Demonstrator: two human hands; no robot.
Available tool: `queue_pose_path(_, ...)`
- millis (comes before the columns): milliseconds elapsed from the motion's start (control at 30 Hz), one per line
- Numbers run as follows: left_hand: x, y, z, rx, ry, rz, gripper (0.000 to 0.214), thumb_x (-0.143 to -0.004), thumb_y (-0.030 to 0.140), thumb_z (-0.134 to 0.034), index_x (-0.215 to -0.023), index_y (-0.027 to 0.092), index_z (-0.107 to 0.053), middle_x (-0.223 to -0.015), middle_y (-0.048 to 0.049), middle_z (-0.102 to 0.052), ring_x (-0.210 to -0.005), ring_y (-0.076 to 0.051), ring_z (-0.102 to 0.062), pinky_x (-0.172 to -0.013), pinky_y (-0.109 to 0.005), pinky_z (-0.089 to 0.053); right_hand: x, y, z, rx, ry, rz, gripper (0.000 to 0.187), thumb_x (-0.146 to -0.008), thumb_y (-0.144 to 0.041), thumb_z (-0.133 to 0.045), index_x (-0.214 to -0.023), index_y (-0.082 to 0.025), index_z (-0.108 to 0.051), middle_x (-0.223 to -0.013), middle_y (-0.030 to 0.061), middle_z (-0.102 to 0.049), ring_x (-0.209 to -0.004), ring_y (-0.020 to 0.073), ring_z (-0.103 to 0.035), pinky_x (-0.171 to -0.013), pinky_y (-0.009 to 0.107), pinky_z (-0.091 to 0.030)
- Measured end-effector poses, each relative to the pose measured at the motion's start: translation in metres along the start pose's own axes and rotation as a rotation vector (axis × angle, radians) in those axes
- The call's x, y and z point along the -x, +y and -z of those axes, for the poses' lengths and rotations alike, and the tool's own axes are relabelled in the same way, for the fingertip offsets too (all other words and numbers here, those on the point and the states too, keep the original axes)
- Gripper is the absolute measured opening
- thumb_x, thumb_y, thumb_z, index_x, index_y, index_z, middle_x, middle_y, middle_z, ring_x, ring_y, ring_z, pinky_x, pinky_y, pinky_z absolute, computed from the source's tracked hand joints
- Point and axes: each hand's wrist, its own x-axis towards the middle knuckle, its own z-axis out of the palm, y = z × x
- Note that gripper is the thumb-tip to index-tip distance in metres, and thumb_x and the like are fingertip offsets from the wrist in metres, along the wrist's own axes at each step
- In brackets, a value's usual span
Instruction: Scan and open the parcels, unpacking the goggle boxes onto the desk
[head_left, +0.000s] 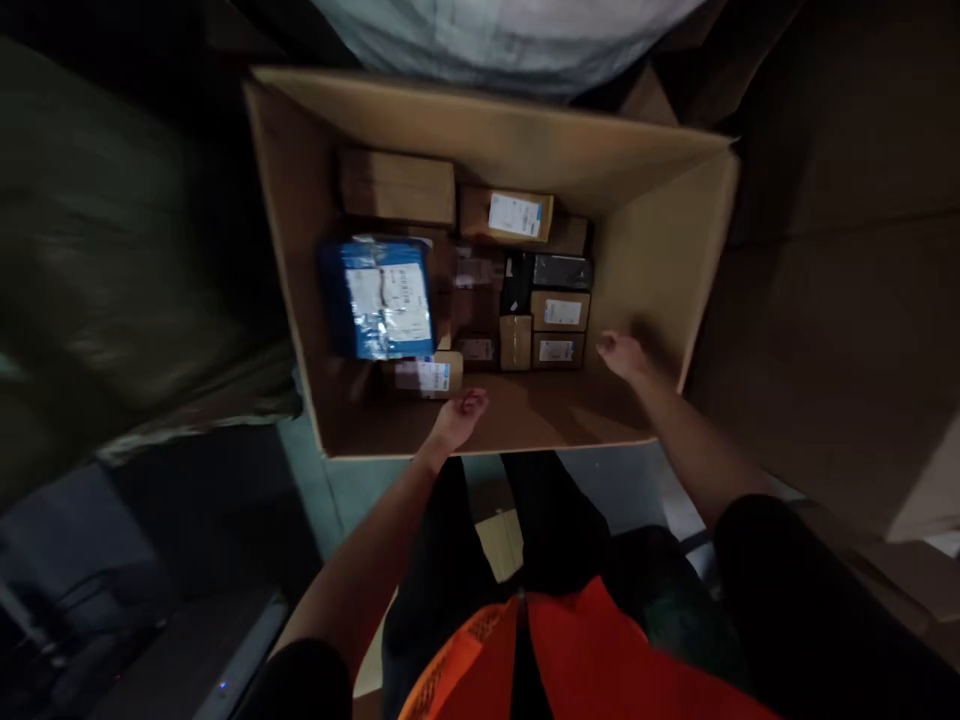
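Note:
A large open carton (660,240) stands before me with several parcels inside. My left hand (460,418) is over its near wall, fingers curled in and nothing visible in them. Closest to that hand is a small brown box (454,372) with a white label. My right hand (626,356) reaches into the carton's right part, its fingers loosely bent and slightly blurred, with no parcel in them. Just left of it lie two small labelled boxes, one brown box (557,350) and another brown box (561,311). A blue wrapped parcel (388,300) sits on the left, higher than its neighbours.
Along the carton's far side lie a plain brown box (401,188) and a labelled box (516,214). A dark parcel (562,271) lies mid-right. Beyond the far wall is a pale sack (517,40). Large brown cardboard (832,330) stands at right. My legs are close to the near wall.

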Motion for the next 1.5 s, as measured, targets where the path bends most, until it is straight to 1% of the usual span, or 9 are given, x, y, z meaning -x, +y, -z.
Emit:
queue_pose_path(167,-0.160,0.000,-0.091,-0.165,-0.095,0.024,0.064,-0.095,0.033,-0.077,-0.152,0.016,-0.056,-0.135,-0.0176,-0.074,-0.120,-0.031,-0.074,-0.109,-0.044,-0.056,-0.145,0.018,-0.071,0.157,-0.024,0.185,0.071,-0.096,-0.029,-0.069,-0.160,-0.006,-0.049,-0.157,0.0255,-0.056,-0.145,0.0325,-0.053,-0.122,0.048,-0.044)
queue_pose_path(267,-0.232,0.002,-0.143,-0.286,0.008,0.013,0.102,-0.090,0.040,-0.085,-0.172,0.018,-0.028,-0.171,-0.0270,-0.040,-0.147,-0.044,-0.055,-0.118,-0.053,-0.049,-0.213,0.023,-0.111,0.246,-0.017,0.317,0.090,-0.093,-0.039,-0.075,-0.169,-0.012,-0.035,-0.170,0.0233,-0.039,-0.155,0.0395,-0.040,-0.128,0.057,-0.036)
queue_pose_path(400,-0.286,-0.006,-0.206,-0.351,0.132,0.172,0.118,-0.085,0.061,-0.084,-0.177,0.033,-0.016,-0.185,-0.0168,0.006,-0.157,-0.056,-0.033,-0.119,-0.071,-0.041,-0.264,0.024,-0.163,0.380,-0.081,0.373,0.115,-0.088,-0.049,-0.083,-0.177,-0.019,-0.016,-0.183,0.0199,-0.006,-0.166,0.0504,-0.009,-0.131,0.073,-0.018)
queue_pose_path(533,-0.308,-0.023,-0.241,-0.363,0.232,0.275,0.116,-0.088,0.070,-0.074,-0.178,0.033,-0.011,-0.184,-0.0204,0.005,-0.147,-0.057,-0.043,-0.112,-0.075,-0.043,-0.280,0.030,-0.194,0.469,-0.120,0.369,0.130,-0.083,-0.053,-0.090,-0.178,-0.021,-0.008,-0.183,0.0202,0.012,-0.165,0.0547,0.009,-0.128,0.079,-0.004)
queue_pose_path(900,-0.300,-0.015,-0.215,-0.370,0.251,0.248,0.109,-0.085,0.047,-0.082,-0.174,0.032,-0.021,-0.176,-0.0235,-0.022,-0.145,-0.053,-0.046,-0.112,-0.067,-0.046,-0.281,0.036,-0.187,0.487,-0.127,0.497,0.121,-0.090,-0.057,-0.081,-0.178,-0.020,-0.007,-0.182,0.0262,0.002,-0.165,0.0574,0.000,-0.123,0.085,-0.008)
queue_pose_path(1100,-0.277,-0.016,-0.184,-0.410,0.185,0.149,0.121,-0.080,0.052,-0.088,-0.175,0.032,-0.015,-0.176,-0.0219,-0.021,-0.152,-0.053,-0.040,-0.114,-0.063,-0.048,-0.253,0.053,-0.167,0.431,-0.112,0.515,0.131,-0.084,-0.070,-0.082,-0.177,-0.019,-0.005,-0.182,0.0248,0.010,-0.163,0.0619,0.006,-0.122,0.084,-0.013)
queue_pose_path(1233,-0.272,-0.015,-0.190,-0.444,0.169,0.176,0.124,-0.079,0.052,-0.089,-0.176,0.032,-0.013,-0.177,-0.0229,-0.020,-0.153,-0.053,-0.038,-0.113,-0.063,-0.049,-0.243,0.050,-0.157,0.418,-0.106,0.516,0.133,-0.080,-0.071,-0.085,-0.177,-0.022,-0.008,-0.182,0.0231,0.009,-0.163,0.0602,0.006,-0.123,0.083,-0.014)
queue_pose_path(1367,-0.276,-0.009,-0.206,-0.421,0.201,0.209,0.119,-0.082,0.059,-0.085,-0.175,0.029,-0.017,-0.175,-0.0245,-0.029,-0.154,-0.052,-0.038,-0.115,-0.064,-0.047,-0.265,0.040,-0.158,0.396,-0.182,0.490,0.135,-0.078,-0.073,-0.086,-0.177,-0.022,-0.010,-0.182,0.0233,0.002,-0.165,0.0565,-0.001,-0.126,0.079,-0.016)
queue_pose_path(1500,-0.289,-0.014,-0.201,-0.257,0.254,0.221,0.102,-0.093,0.059,-0.077,-0.170,0.012,-0.030,-0.160,-0.0267,-0.053,-0.148,-0.042,-0.053,-0.121,-0.050,-0.046,-0.301,0.022,-0.157,0.368,-0.245,0.366,0.116,-0.087,-0.078,-0.073,-0.172,-0.014,-0.027,-0.174,0.0259,-0.028,-0.159,0.0505,-0.029,-0.127,0.073,-0.023)
